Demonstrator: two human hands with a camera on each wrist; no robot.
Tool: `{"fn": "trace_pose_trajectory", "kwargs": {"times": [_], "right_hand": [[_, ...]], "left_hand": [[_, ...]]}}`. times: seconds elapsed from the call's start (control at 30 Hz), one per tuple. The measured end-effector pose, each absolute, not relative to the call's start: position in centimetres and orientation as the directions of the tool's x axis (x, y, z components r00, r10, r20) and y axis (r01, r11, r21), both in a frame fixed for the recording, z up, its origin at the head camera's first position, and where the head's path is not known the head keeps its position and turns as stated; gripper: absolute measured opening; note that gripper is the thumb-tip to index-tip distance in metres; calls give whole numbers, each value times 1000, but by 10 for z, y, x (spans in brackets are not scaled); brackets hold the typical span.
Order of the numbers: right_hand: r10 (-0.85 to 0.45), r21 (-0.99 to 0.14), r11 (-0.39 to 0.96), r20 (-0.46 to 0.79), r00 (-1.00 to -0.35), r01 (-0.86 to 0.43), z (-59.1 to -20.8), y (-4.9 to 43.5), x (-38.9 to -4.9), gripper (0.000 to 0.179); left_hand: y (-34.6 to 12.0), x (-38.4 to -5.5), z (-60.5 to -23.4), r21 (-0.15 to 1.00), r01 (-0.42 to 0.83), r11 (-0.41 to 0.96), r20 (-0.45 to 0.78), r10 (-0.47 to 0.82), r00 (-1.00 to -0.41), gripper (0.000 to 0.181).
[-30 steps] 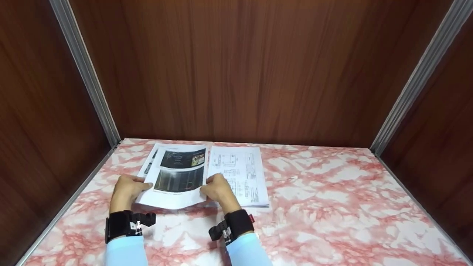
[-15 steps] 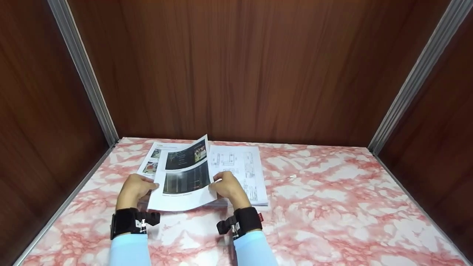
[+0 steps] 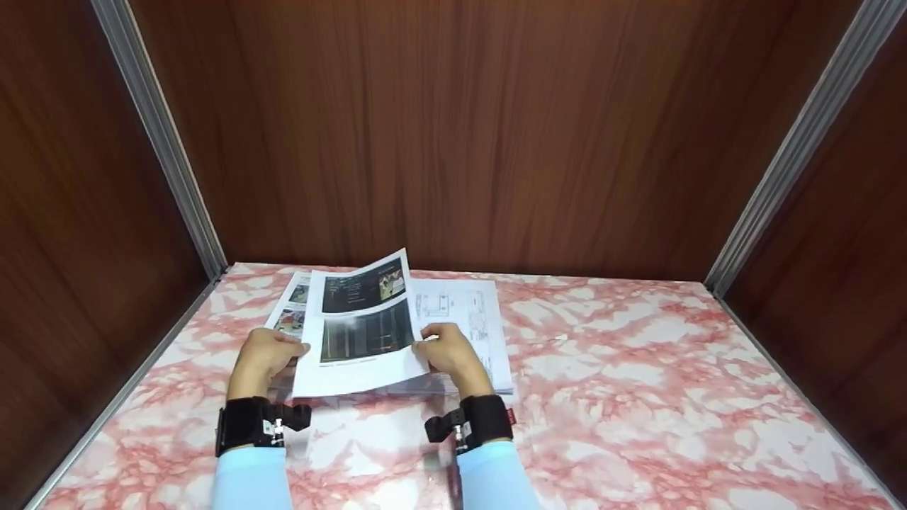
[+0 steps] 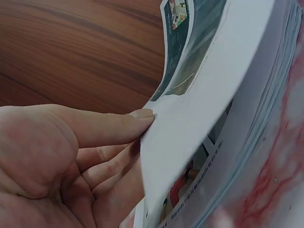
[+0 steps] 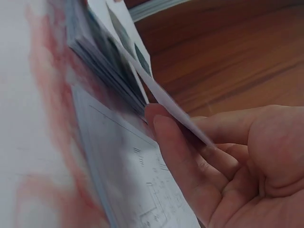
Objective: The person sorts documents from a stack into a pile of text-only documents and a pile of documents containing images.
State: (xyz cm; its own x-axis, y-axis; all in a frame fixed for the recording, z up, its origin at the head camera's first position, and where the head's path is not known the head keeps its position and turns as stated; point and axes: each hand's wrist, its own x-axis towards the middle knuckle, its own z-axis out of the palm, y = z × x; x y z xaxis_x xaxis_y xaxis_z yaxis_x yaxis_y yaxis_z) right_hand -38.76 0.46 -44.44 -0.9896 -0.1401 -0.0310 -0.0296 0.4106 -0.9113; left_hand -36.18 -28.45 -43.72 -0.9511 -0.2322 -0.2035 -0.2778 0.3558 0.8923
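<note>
A printed sheet of paper point(image 3: 368, 375) with two dark pictures is held up and bowed, its far right corner raised. My left hand point(image 3: 269, 354) pinches its left edge between thumb and fingers, as the left wrist view also shows on the white margin point(image 4: 190, 123). On the opposite edge, my right hand point(image 3: 448, 350) pinches the sheet the same way. Below it on the left lies a paper stack point(image 3: 287, 312) with colour pictures, partly covered. To the right sits another stack, topped by a technical drawing point(image 3: 482, 319); the raised sheet hides some of it.
The table point(image 3: 638, 389) has a red and white marbled surface. Brown wood-grain panels point(image 3: 453, 142) stand at the back and both sides, with metal posts point(image 3: 815, 156) in the corners. A small pale scrap point(image 3: 560, 338) lies right of the stacks.
Both hands have moved right and slightly away from me with the sheet. Its far right corner has risen, and more of the left stack's colour pictures shows than a second ago.
</note>
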Motion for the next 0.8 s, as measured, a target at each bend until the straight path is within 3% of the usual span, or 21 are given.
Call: {"fn": "trace_pose_trajectory", "kwargs": {"times": [0.2,0.57,0.8], "right_hand": [[-153,-948,318,-77,-985,25,-443,33,-388,24],[-97,-850,524,0,-995,-51,-410,145,-396,22],[-50,-882,464,59,-997,-75,-399,219,-379,24]], "left_hand": [[-262,-366,-438,917,-193,348,-125,-210,-970,36],[-151,-384,-419,929,25,370,135,-274,-952,24],[-70,-391,-425,936,126,328,227,-290,-930,14]]}}
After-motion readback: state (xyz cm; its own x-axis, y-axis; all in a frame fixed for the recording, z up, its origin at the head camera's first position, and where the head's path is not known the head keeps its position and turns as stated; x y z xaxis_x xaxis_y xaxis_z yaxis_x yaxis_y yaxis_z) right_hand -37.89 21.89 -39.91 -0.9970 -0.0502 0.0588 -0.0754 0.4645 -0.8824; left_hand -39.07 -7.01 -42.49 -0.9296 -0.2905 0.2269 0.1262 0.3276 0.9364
